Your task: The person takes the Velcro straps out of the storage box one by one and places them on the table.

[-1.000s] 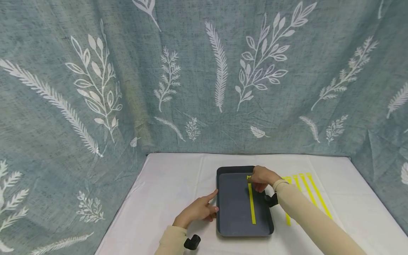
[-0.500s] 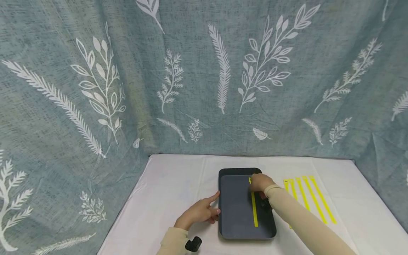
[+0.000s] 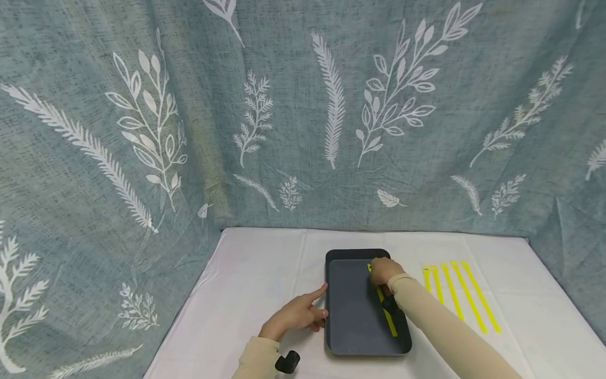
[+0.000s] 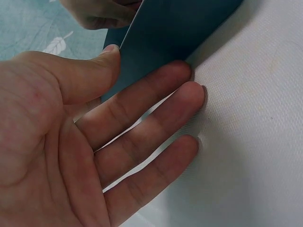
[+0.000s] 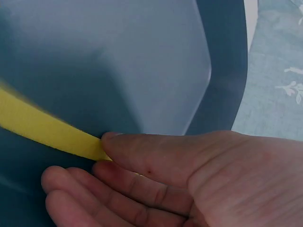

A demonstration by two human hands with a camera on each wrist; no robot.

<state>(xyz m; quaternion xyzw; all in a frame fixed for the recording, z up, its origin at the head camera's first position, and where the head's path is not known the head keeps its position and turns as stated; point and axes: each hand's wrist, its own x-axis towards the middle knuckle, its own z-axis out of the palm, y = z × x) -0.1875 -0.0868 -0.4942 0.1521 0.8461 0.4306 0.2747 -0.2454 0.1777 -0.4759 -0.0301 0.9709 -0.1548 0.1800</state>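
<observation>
A dark grey rectangular tray (image 3: 350, 316) lies in the middle of the white table in the head view. My right hand (image 3: 385, 271) is inside it, pinching a yellow strap (image 3: 390, 320) near its slotted far end. In the right wrist view the soft flat strap (image 5: 45, 125) runs between thumb and fingers, bowing away to the left. My left hand (image 3: 299, 313) is at the tray's left side. Its straight fingers meet the outer wall (image 4: 156, 42) and the cloth in the left wrist view, with the thumb at the rim.
Several more yellow straps (image 3: 478, 297) lie side by side on the white cloth (image 3: 265, 263) right of the tray, partly behind my right forearm. A blue-green leaf-print curtain (image 3: 293, 131) hangs behind the table and down both sides.
My right hand has closed on the strap near its top. The strap's near end has swung right, toward the tray's right wall. My left hand stays at the tray's side.
</observation>
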